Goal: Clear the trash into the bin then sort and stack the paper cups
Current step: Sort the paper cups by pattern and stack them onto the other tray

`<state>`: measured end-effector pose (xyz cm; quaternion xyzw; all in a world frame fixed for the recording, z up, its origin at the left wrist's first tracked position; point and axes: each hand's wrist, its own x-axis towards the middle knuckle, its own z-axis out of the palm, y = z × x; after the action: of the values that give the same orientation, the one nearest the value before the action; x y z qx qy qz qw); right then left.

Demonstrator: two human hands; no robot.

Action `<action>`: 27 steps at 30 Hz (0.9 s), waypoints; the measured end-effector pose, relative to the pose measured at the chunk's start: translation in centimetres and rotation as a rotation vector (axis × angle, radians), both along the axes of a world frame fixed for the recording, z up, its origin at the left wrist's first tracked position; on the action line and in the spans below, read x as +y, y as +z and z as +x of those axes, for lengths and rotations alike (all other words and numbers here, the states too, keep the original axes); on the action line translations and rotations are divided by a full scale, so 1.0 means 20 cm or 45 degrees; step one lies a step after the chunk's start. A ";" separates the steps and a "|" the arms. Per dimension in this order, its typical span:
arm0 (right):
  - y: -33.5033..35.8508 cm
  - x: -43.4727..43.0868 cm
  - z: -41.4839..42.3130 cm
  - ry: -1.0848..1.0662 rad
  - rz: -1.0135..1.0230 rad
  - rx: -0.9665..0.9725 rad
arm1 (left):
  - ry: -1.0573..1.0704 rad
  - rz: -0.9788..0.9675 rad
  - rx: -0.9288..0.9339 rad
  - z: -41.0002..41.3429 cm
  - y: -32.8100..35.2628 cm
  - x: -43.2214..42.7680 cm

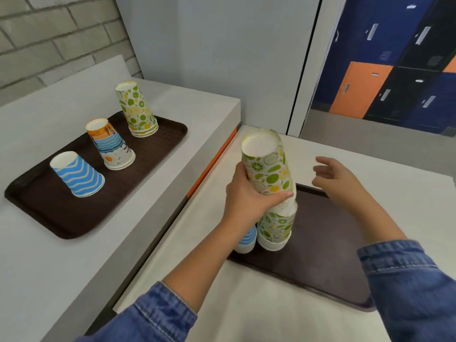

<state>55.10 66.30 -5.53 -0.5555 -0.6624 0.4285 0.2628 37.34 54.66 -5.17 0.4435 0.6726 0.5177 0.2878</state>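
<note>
L hand (249,193) wraps a lime-print cup (267,164) held upside down, thumb on near side, fingers curled round the lower rim; firm hold by the look of it. Cup sits on top of, or just above, the lime-print stack (276,228) on the near tray (320,255) — can't tell if it's seated or lifted, hand hides the join. R hand (338,178) hangs over the tray's far edge, fingers spread + relaxed, holding nothing.

Blue-wave cup (246,240) stands just beside the stack, partly behind L wrist.

Far tray (74,218) on the other counter: blue zigzag cup (79,175), sunset-print stack (113,146), 2nd lime stack (138,112), all inverted, well apart.

No bin or trash in view; prob. in the sort/stack phase.

Risks, my read:
- Near stack is tall + leans a little; a sideways pull w/ L hand could tip it, R hand not bracing.
- Nested cups may stick, so several lift at once.
- L wrist close to blue-wave cup; could knock it over.
- Squeezing too hard dents the paper wall.
</note>
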 end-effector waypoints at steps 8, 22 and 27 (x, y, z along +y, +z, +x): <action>-0.09 -0.18 0.17 -0.108 -0.048 0.129 | -0.072 -0.198 0.364 0.22 -0.30 0.11; -0.20 -0.28 0.34 -0.216 -0.019 0.023 | -0.070 -0.323 0.382 0.45 -0.50 0.11; -0.11 -0.43 0.28 -0.435 0.293 0.270 | -0.191 -0.389 0.242 0.42 -0.40 -0.01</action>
<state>60.62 57.66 -7.82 -0.5778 -0.5718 0.3554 0.4614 45.77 54.51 -13.17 0.4905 0.7325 0.3425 0.3249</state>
